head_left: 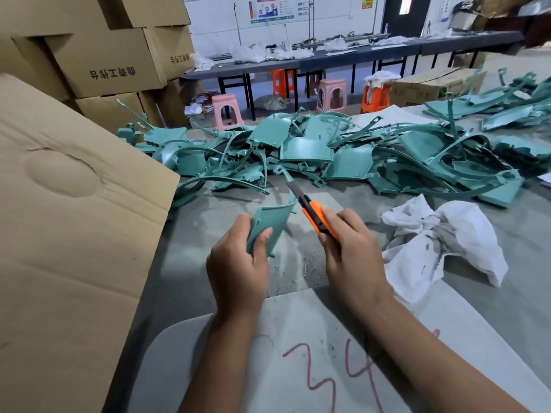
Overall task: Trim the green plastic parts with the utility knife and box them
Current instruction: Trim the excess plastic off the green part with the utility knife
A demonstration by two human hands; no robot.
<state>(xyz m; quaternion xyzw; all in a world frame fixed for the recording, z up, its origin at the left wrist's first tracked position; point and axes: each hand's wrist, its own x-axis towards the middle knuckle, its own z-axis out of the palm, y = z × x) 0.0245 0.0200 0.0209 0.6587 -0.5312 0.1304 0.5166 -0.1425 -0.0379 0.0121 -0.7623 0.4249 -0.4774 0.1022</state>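
My left hand (238, 263) grips a curved green plastic part (274, 217) above the grey table, thumb across its face. My right hand (351, 254) holds an orange utility knife (316, 216). Its dark blade (295, 189) is extended and points up-left, lying against the part's upper right edge. A large heap of green plastic parts (328, 153) covers the table beyond my hands. A big cardboard box (74, 219) stands at my left, its flap leaning over the table's edge.
A crumpled white cloth (441, 242) lies right of my right hand. A grey board marked with red numbers (328, 353) lies under my forearms. Stacked cartons (110, 61) rise at the back left. Plastic stools (226, 111) and a long bench (328, 61) stand beyond.
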